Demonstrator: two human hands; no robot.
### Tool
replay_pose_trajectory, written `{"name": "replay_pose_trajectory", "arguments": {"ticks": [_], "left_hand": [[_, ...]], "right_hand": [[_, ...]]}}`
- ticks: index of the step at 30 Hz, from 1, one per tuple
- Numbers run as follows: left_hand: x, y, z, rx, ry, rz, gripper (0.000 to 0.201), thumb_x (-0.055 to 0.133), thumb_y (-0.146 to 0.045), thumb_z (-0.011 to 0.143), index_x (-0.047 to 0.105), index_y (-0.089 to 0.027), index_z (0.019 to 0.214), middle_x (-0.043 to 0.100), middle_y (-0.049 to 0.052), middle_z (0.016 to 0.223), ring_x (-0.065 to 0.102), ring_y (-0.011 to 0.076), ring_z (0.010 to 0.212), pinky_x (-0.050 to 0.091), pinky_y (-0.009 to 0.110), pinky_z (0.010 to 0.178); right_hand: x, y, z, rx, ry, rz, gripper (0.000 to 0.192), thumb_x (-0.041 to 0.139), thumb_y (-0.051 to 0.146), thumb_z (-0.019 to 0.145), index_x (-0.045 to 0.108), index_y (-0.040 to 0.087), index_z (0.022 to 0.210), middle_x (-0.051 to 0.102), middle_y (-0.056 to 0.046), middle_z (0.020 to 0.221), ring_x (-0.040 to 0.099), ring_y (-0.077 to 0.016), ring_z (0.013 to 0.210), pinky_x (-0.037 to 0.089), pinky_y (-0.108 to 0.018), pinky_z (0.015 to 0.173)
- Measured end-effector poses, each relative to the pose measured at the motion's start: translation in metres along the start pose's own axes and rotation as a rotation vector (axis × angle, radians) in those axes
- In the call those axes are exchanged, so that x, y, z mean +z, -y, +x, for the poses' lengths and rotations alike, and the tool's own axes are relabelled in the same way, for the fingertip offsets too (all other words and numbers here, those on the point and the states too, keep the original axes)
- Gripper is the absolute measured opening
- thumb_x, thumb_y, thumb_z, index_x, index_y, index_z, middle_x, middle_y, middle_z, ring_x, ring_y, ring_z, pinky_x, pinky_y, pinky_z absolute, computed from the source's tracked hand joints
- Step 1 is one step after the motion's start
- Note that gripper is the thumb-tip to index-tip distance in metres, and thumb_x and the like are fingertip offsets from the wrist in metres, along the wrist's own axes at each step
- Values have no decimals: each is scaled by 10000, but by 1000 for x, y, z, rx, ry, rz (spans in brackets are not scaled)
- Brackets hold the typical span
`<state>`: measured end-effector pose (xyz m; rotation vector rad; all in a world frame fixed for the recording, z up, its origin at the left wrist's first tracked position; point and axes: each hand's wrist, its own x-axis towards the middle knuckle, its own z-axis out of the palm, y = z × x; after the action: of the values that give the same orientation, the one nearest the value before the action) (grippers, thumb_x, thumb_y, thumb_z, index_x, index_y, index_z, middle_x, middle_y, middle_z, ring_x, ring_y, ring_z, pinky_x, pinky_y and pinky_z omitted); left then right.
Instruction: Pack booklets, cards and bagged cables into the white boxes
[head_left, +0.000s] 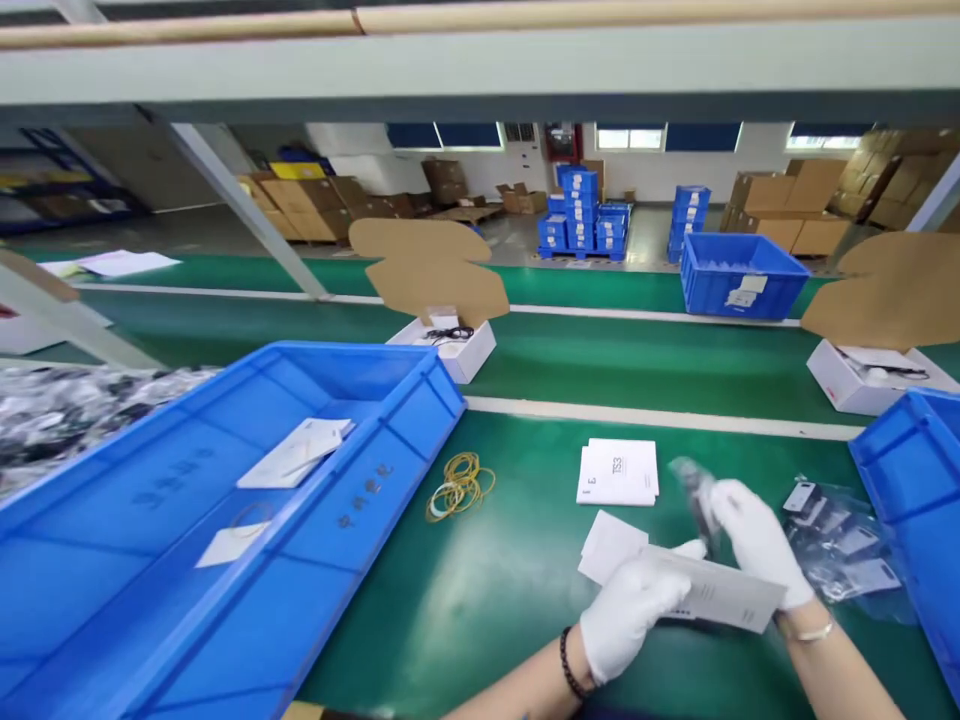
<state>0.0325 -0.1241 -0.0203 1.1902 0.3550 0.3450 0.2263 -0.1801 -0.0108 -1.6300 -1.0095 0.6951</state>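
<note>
My left hand point(631, 608), in a white glove, is closed around the near end of a white printed booklet or flat stack of them point(731, 592); which of the two I cannot tell. Also gloved, my right hand point(756, 540) pinches a small clear plastic bag point(699, 500) with something dark inside, blurred by motion, just above the booklet's far side. White sheets point(609, 545) lie on the green surface beyond my left fingers. Behind them sits a stack of white "TS3" booklets point(619, 472). Several clear bags with labels point(844, 545) are spread right of my right hand.
A long blue bin point(367, 500) holding a few papers takes up the left side. Yellow rubber bands point(461, 485) lie beside it. Another blue bin point(911, 500) stands at the right edge. Open white boxes point(474, 355) point(855, 385) sit on the green belt behind.
</note>
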Motion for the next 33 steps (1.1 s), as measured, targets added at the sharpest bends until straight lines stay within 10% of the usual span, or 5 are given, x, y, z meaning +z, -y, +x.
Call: {"name": "replay_pose_trajectory", "arguments": {"ticks": [4, 10, 33], "left_hand": [[-3, -6, -10, -35, 1, -18, 509, 656, -496, 866, 690, -158, 1246, 629, 150, 1327, 560, 370, 1254, 418, 494, 1096], [-11, -7, -18, -54, -32, -99, 488, 677, -483, 854, 706, -152, 1211, 667, 148, 1266, 590, 350, 1210, 442, 468, 1065], [-11, 2, -10, -68, 9, -38, 482, 656, -502, 863, 724, -149, 1183, 637, 155, 1314, 575, 361, 1234, 437, 470, 1073]], "right_hand": [[-16, -9, 13, 91, -165, 425, 178, 628, 396, 781, 559, 238, 825, 522, -3, 724, 402, -144, 518, 336, -282, 461], [-35, -14, 22, 107, -68, 875, 219, 602, 368, 813, 424, 248, 775, 293, 76, 657, 29, -89, 439, 105, -246, 383], [-31, -6, 22, 159, -14, 772, 321, 658, 411, 774, 385, 247, 728, 270, 84, 622, 23, -81, 439, 115, -229, 386]]}}
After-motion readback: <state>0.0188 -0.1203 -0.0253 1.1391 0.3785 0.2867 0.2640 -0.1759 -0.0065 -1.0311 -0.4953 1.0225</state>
